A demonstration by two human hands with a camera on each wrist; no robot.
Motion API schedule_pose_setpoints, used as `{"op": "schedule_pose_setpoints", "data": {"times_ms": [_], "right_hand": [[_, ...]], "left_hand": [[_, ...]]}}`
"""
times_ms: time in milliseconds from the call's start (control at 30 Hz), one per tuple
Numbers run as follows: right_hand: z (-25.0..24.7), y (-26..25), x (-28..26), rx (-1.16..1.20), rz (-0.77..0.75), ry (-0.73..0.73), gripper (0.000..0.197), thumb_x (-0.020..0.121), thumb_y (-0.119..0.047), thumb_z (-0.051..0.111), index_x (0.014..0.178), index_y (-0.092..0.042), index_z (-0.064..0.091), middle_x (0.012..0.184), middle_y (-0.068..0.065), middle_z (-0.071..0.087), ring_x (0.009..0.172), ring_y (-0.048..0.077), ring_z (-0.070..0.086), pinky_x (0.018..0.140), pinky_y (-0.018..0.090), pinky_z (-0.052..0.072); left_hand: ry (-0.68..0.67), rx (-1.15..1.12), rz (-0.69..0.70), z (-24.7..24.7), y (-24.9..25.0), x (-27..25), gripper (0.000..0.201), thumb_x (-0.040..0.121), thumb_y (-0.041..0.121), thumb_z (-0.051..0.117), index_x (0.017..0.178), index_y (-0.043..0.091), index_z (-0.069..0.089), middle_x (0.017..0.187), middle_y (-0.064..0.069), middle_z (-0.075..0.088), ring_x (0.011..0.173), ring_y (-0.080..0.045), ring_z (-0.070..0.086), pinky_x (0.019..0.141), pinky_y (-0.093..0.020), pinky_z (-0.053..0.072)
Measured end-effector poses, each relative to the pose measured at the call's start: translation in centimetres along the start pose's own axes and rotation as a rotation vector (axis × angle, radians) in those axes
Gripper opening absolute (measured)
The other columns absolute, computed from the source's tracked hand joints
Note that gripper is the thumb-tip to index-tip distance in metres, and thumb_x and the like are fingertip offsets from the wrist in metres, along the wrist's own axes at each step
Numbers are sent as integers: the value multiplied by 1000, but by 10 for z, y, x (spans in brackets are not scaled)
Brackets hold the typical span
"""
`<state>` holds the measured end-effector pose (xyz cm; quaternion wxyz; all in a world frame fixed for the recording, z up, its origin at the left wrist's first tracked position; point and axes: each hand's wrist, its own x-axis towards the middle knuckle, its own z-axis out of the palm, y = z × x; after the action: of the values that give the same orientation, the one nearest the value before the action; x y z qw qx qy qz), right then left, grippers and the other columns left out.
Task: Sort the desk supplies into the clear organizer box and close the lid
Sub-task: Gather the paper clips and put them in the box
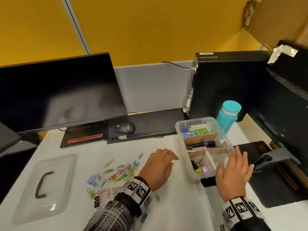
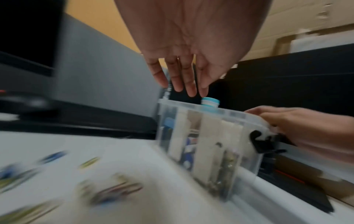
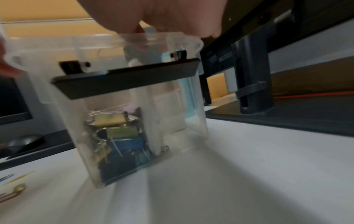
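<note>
Head view only: lid [image 1: 45, 187] w/ black handle seen; both hands, left [image 1: 158, 169] & right [image 1: 233, 174], fingers extended, flanking clear organizer box [image 1: 183, 147].

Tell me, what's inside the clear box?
The clear box holds two small colorful boxes, a black marker and binder clips. Cardboard dividers hide whatever lies lower.

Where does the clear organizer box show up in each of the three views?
Head: clear organizer box right of centre, open, between both hands.
Left wrist: centre-right, beneath the fingertips.
Right wrist: centre-left, filling much of the frame.
Shared landmark: teal bottle just behind the box, seen through it in the right wrist view.
</note>
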<state>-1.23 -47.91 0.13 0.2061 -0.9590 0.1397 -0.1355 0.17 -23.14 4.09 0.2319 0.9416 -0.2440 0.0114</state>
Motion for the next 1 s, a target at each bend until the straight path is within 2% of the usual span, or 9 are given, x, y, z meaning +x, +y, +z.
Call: {"op": "schedule_pose_setpoints", "data": {"times_ms": [133, 267, 367, 433, 500, 567, 667, 800, 1000], "right_hand": [[-7, -38, -18, 84, -351, 30, 50, 87, -35, 32, 134, -19, 38, 154, 9, 24, 145, 29, 10, 117, 50, 2], [11, -81, -39, 191, -660, -60, 38, 88, -29, 40, 124, -19, 49, 142, 4, 41, 137, 28, 30, 110, 43, 26], [40, -111, -45, 250, -744, -211, 28, 89, -26, 42, 113, -20, 55, 118, -4, 52, 113, 15, 46, 95, 30, 41], [64, -133, -43, 218, -747, -347, 28, 90, -27, 37, 109, -20, 57, 109, -6, 55, 101, 12, 52, 85, 23, 47], [88, -157, -38, 168, -769, -437, 32, 91, -26, 35, 111, -18, 59, 111, -3, 56, 99, 15, 55, 81, 24, 51], [111, -181, -32, 99, -785, -512, 34, 94, -18, 38, 123, -14, 55, 124, 1, 53, 111, 20, 52, 90, 31, 49], [137, -212, -26, -29, -751, -623, 44, 93, -5, 43, 137, -12, 42, 139, 4, 43, 125, 23, 41, 99, 31, 40], [156, -223, -26, -179, -713, -692, 43, 89, 2, 44, 130, -11, 46, 132, 7, 45, 123, 23, 39, 96, 33, 42], [164, -221, -29, -36, -540, -653, 40, 90, -6, 47, 130, -13, 48, 127, 6, 44, 118, 22, 43, 95, 28, 40]], "left_hand": [[1, 31, -231, 1, -70, -70, 26, 93, 22, 47, 117, 31, 55, 122, 12, 51, 112, -9, 43, 97, -32, 40], [-34, 85, -423, -5, -125, -128, 28, 90, 18, 55, 115, 29, 59, 122, 7, 55, 114, -16, 46, 96, -31, 40], [-66, 88, -469, -13, -153, -153, 31, 87, 16, 59, 115, 29, 60, 117, 5, 57, 109, -19, 49, 92, -33, 43], [-102, 105, -444, -20, -164, -160, 30, 87, 21, 59, 116, 29, 59, 117, 6, 56, 109, -18, 48, 92, -32, 43], [-133, 94, -401, -28, -168, -162, 30, 87, 31, 59, 118, 29, 58, 120, 7, 54, 111, -16, 46, 94, -29, 41], [-186, 73, -334, -35, -167, -159, 36, 84, 39, 61, 118, 29, 57, 121, 7, 54, 112, -15, 45, 96, -30, 40], [-311, 114, -182, -34, -159, -151, 42, 83, 41, 61, 122, 27, 54, 124, 4, 52, 112, -17, 44, 94, -32, 39], [-399, 162, -18, -20, -157, -143, 46, 82, 38, 63, 124, 24, 52, 124, -1, 52, 113, -21, 43, 93, -37, 39], [-459, 235, 111, -6, -169, -145, 40, 84, 36, 60, 119, 19, 51, 118, -5, 51, 109, -25, 44, 89, -43, 43]]}}
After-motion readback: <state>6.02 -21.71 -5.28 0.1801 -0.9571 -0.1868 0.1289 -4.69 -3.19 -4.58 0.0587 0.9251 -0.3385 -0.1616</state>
